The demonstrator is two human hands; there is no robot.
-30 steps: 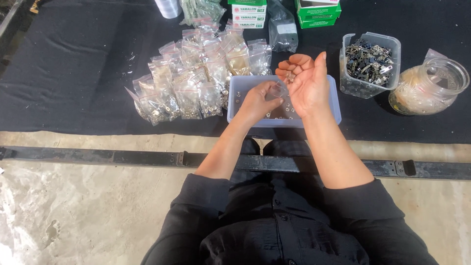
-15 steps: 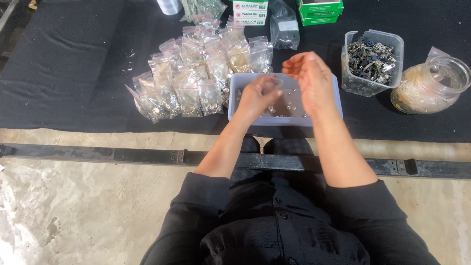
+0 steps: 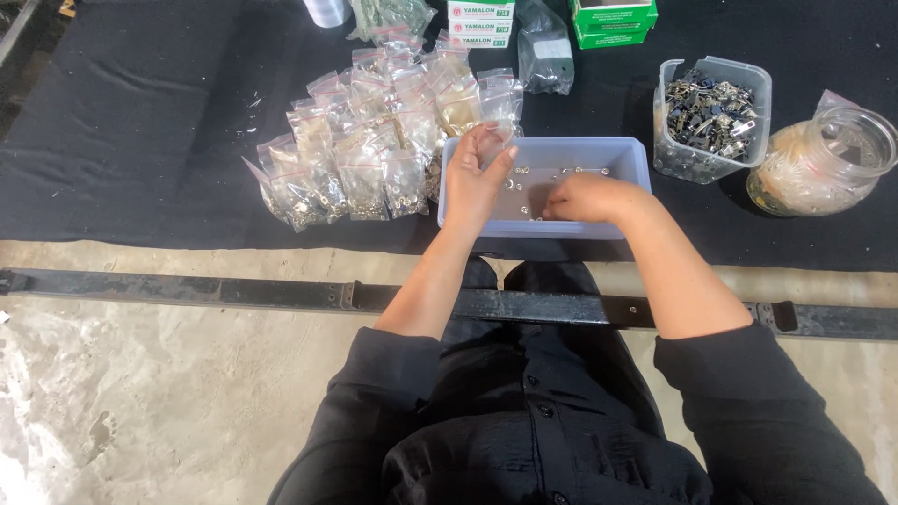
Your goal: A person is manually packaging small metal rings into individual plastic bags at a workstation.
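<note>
Item: blue tray (image 3: 629, 154), shallow and rectangular, being kept at the near edge of the black mat (image 3: 140, 122) with small metal fittings (image 3: 524, 183) scattered thinly over its floor. Change noted: the right hand (image 3: 585, 196), held raised and open above the tray a second ago, is now being lowered palm-down into the tray, its fingers curled onto the fittings; the grip is narrow, and whether a piece is actually being pinched cannot be told, since the fingertips are hidden beneath the hand. The left hand (image 3: 477, 178), closed low over the tray a second ago, is now being held up at the tray's left end, palm turned upward and fingers loosely spread; its grip is wide, and nothing can be made out in it. Judgement: picking is being passed from left to right, the left palm being offered as a receiver, so that sorting of the fittings is being carried on rather than finished. Adjoining: a heap of small clear bags (image 3: 374, 140) being kept just left of the tray, touching its corner; a clear tub (image 3: 711, 117) of dark metal parts to the right; a glass jar (image 3: 828, 164) beyond it; green boxes (image 3: 613, 19) at the far edge.
</note>
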